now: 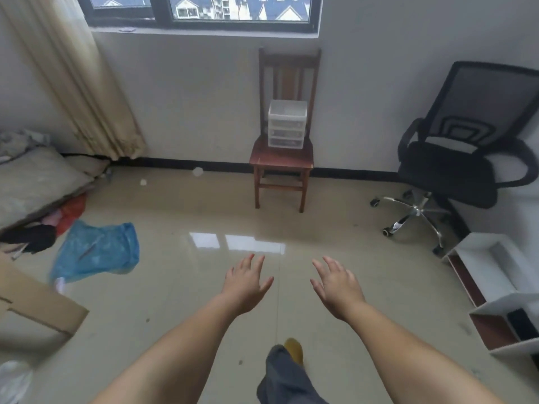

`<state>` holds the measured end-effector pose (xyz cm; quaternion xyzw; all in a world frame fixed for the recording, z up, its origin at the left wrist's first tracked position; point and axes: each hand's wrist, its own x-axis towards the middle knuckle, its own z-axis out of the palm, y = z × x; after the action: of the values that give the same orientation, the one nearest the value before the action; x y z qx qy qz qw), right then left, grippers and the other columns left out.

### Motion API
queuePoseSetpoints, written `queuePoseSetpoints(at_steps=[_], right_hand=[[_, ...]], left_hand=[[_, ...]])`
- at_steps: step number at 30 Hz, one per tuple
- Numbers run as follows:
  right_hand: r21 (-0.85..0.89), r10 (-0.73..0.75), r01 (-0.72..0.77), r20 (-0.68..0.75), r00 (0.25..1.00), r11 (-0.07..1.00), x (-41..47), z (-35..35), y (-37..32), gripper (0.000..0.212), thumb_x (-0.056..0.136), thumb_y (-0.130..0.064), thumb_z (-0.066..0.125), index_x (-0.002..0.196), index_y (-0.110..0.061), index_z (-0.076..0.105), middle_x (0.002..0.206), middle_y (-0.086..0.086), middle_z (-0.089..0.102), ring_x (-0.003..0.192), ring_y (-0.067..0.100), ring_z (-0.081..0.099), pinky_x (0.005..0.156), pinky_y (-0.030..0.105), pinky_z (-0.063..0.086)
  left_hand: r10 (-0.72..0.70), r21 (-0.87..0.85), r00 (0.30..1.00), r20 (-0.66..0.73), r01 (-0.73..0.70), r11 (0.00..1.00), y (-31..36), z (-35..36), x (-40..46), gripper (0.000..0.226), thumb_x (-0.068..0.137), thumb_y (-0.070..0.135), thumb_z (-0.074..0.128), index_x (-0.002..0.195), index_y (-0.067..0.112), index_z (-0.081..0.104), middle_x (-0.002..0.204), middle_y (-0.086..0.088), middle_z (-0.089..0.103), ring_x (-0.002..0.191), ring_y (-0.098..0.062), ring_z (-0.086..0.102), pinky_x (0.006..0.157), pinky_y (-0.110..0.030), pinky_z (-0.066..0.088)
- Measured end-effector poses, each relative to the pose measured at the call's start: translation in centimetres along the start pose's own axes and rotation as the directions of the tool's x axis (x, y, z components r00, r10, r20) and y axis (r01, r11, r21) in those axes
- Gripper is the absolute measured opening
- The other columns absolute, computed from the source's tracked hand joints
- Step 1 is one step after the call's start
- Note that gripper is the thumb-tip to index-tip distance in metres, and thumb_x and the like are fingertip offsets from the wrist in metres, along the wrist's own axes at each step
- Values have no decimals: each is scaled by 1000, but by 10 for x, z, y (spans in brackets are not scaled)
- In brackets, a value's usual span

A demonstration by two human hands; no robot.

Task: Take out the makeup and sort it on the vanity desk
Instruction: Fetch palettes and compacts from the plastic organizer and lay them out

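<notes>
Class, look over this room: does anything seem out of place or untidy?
Yes. A white drawer organiser stands on the wooden chair seat, not on a desk. A crumpled blue plastic bag and flattened cardboard lie loose on the floor at left. Both hands are empty.

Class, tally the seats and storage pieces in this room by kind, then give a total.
Wooden chair: 1
Black office chair: 1
Clear drawer organiser on the wooden chair: 1
White open shelf unit: 1
Cardboard box: 1
Total: 5
</notes>
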<state>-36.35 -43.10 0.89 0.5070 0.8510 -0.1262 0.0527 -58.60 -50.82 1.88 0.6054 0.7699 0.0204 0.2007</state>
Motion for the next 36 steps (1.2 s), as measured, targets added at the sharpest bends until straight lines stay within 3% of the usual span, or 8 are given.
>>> queuePoseSetpoints(at_steps=[14, 24, 30, 36], right_hand=[[-62, -52, 57, 77, 996, 996, 366, -88, 23, 55, 100, -48, 23, 150, -27, 14, 158, 2, 12, 144, 17, 15, 111, 36, 23], [73, 160, -165, 65, 985, 984, 599, -128, 10, 54, 100, -45, 24, 150, -25, 15, 157, 1, 14, 142, 20, 19, 107, 36, 29], [131, 248, -269, 156, 956, 954, 695, -135, 32, 54, 100, -45, 23, 150, -27, 15, 157, 1, 15, 142, 21, 19, 107, 37, 29], [188, 238, -289, 255, 937, 939, 817, -139, 75, 53, 100, -45, 25, 150, -25, 17, 155, 2, 20, 139, 23, 25, 106, 40, 33]], left_hand=[[-68, -25, 998, -13, 68, 997, -58, -110, 333, 65, 96, 53, 27, 150, 22, 7, 157, -6, 8, 144, -21, 9, 112, -40, 19], [76, 87, 997, 10, -76, 993, -123, -218, 596, 64, 96, 52, 30, 149, 22, 11, 156, -7, 13, 143, -21, 14, 110, -39, 22], [145, 110, 984, 104, -156, 982, -112, -242, 719, 64, 96, 52, 30, 150, 23, 11, 156, -7, 14, 142, -22, 15, 110, -40, 23], [172, 55, 979, 108, -178, 982, -87, -243, 848, 64, 96, 45, 35, 150, 20, 11, 156, -4, 16, 143, -18, 13, 114, -39, 20]])
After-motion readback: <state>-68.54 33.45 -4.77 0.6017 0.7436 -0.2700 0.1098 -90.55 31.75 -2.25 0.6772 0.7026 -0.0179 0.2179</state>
